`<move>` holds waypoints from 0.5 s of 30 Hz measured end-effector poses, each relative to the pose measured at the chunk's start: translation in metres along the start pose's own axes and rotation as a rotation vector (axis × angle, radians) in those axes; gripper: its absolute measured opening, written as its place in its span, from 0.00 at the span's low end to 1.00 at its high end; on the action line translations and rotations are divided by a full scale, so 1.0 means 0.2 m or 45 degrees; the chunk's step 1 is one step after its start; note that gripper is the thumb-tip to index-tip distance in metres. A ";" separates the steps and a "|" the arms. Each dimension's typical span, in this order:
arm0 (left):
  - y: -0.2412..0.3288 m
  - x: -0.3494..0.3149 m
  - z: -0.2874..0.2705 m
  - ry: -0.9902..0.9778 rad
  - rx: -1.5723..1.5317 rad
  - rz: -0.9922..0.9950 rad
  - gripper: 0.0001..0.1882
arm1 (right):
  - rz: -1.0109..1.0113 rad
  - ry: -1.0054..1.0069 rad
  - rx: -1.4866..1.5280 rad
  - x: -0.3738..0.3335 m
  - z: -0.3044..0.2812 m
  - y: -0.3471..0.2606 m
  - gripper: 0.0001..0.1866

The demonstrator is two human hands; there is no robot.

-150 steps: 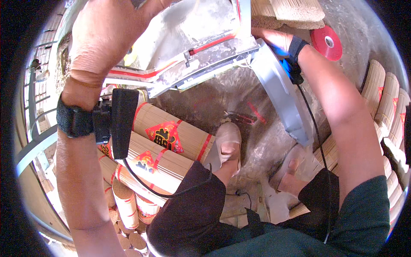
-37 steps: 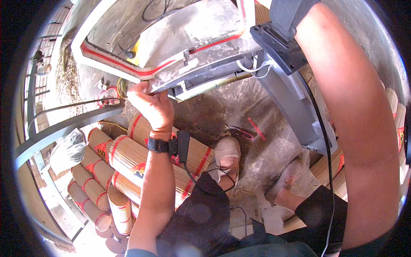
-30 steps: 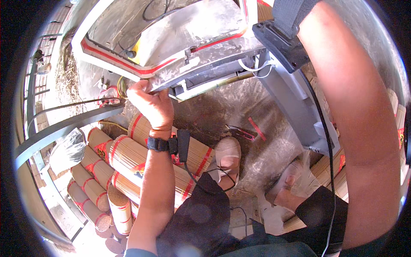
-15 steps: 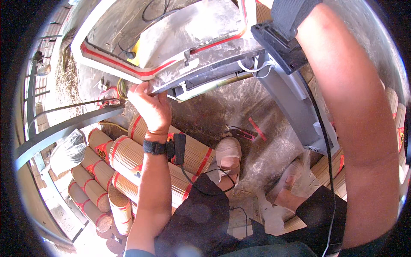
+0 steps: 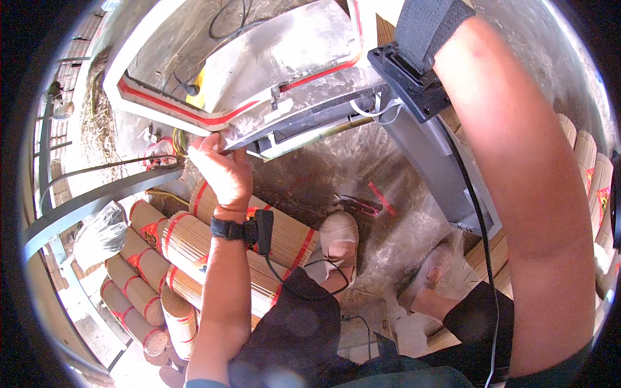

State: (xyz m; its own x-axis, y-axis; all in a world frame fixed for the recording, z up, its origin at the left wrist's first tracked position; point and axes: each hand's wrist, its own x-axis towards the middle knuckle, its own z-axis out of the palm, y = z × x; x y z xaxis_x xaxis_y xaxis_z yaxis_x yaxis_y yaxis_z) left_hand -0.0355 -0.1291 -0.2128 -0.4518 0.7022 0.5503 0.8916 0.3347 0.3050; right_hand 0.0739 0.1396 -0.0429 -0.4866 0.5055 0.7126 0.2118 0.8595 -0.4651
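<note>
Your left hand is up at the near left corner of the white frame; fingers bent against its lower edge, tips partly hidden, so can't tell if they clamp. Frame sits at the top, a red line along its inside. Your right forearm crosses above the gray leg; right hand out of sight, fingers can't be told. Stick bundles lie beside your left shoe.
</note>
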 end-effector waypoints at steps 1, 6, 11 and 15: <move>0.00 0.00 0.00 0.000 0.000 -0.001 0.28 | 0.010 0.002 0.003 0.00 0.00 0.00 0.19; -0.01 -0.01 -0.01 -0.011 0.046 0.044 0.30 | 0.009 0.009 0.016 0.00 0.00 -0.01 0.20; 0.02 0.00 -0.01 0.000 -0.027 0.031 0.30 | -0.040 -0.003 0.189 -0.03 -0.03 0.02 0.20; -0.02 0.00 0.00 0.018 0.053 0.045 0.30 | -0.041 0.032 0.036 0.00 0.01 0.02 0.21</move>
State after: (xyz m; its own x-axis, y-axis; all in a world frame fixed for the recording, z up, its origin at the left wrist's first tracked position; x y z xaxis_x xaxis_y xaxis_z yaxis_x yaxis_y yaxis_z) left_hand -0.0392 -0.1303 -0.2150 -0.4203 0.7052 0.5711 0.9073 0.3362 0.2526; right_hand 0.0721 0.1430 -0.0460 -0.4709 0.4799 0.7402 0.1722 0.8730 -0.4564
